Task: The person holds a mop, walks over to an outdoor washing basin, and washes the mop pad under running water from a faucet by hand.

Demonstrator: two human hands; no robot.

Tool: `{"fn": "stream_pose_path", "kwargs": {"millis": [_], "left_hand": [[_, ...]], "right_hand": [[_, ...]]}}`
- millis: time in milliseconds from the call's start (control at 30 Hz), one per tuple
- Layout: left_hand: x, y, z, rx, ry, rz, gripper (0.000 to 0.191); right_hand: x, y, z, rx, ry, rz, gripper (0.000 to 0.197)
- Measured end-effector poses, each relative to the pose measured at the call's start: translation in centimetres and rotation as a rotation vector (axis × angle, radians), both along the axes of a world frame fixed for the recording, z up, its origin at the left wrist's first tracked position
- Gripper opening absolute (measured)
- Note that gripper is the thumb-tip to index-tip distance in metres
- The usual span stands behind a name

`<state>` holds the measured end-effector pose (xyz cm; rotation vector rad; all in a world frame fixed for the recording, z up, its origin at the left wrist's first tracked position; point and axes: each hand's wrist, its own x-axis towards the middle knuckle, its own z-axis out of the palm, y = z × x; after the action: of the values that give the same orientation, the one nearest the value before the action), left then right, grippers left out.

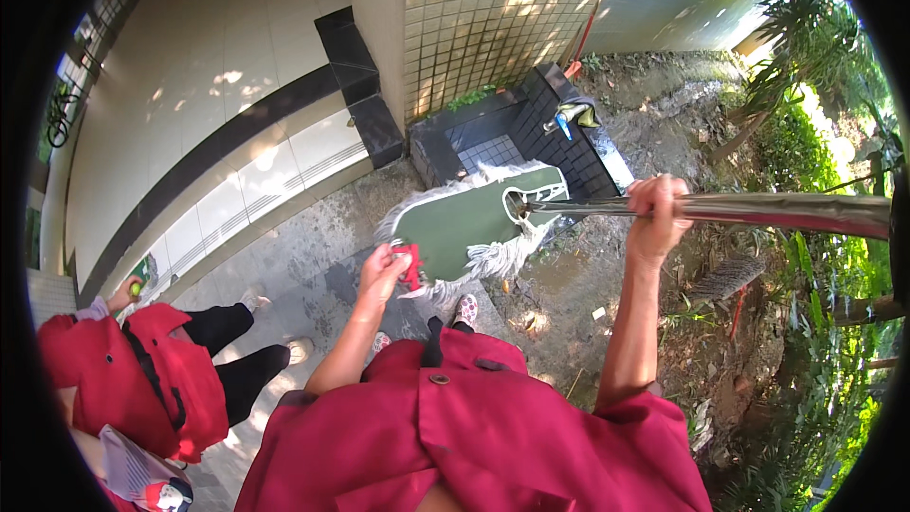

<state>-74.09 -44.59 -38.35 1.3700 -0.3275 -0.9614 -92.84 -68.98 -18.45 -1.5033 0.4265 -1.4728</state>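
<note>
A wide flat mop with a green backing and a white string fringe is held up in front of me. My right hand is wrapped around its shiny metal handle, which runs off to the right. At the mop head's left end, my left hand pinches a red piece, perhaps a strap or cloth; its exact kind is unclear. Behind the mop is a low dark-tiled wash basin, partly covered by the mop head. A tap with a blue handle sticks out above it.
A co-worker in red stands close on my left, another green-backed mop by their hand. Beyond are a tiled step and a tiled pillar. Muddy ground and plants lie to the right.
</note>
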Motion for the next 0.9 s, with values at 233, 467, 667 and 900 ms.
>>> {"fn": "stream_pose_path", "kwargs": {"millis": [233,467,667,900], "left_hand": [[1.2,-4.3,-5.8,0.236,-0.175,-0.026,0.023],[-2.6,9.9,-16.4,0.446,-0.307,-0.018,0.014],[-6.0,19.4,-16.3,1.113,-0.321,-0.188,0.023],[-9.1,27.9,-17.8,1.124,-0.261,0.427,0.022]], "right_hand": [[0.1,-4.4,-3.3,0.171,0.162,0.017,0.020],[0.5,-1.4,-11.6,0.314,0.627,-0.182,0.013],[-6.6,-9.3,-26.6,-0.179,0.550,-0.401,0.016],[-1.5,-8.3,-26.7,0.159,0.617,-0.358,0.017]]}}
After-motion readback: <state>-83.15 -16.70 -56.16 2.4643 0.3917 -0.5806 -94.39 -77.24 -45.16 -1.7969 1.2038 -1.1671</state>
